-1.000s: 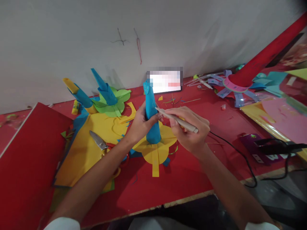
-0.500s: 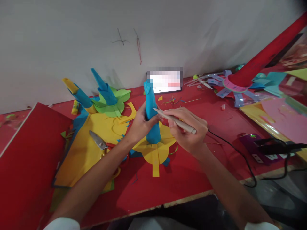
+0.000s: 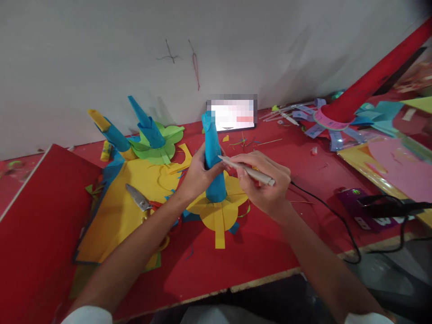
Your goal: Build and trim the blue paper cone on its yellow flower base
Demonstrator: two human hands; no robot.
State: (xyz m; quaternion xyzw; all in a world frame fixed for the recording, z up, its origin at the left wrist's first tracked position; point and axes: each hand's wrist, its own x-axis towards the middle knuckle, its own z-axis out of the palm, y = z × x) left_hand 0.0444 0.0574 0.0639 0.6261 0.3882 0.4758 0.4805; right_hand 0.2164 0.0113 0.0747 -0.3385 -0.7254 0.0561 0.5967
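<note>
A blue paper tube [image 3: 214,182] stands upright on a yellow paper flower base [image 3: 222,218], its narrow top folded over. My left hand [image 3: 199,175] is wrapped round the tube from the left, with the thumb across its front; the other fingers are mostly hidden behind it. In a writing grip, my right hand [image 3: 266,180] holds a light grey pen [image 3: 251,173]. The pen's tip is at the right side of the tube, level with my left thumb; I cannot tell whether it touches the paper.
Scissors [image 3: 137,197] lie on yellow paper sheets [image 3: 111,216] at left. Behind are a green paper flower [image 3: 168,137], a glue stick [image 3: 106,151] and a phone [image 3: 232,128] against the wall. A black cable [image 3: 332,216] and a purple box [image 3: 354,209] sit at right.
The pen's tip has moved slightly down and to the right along the tube, and my right hand has shifted a little left. My left hand keeps its hold.
</note>
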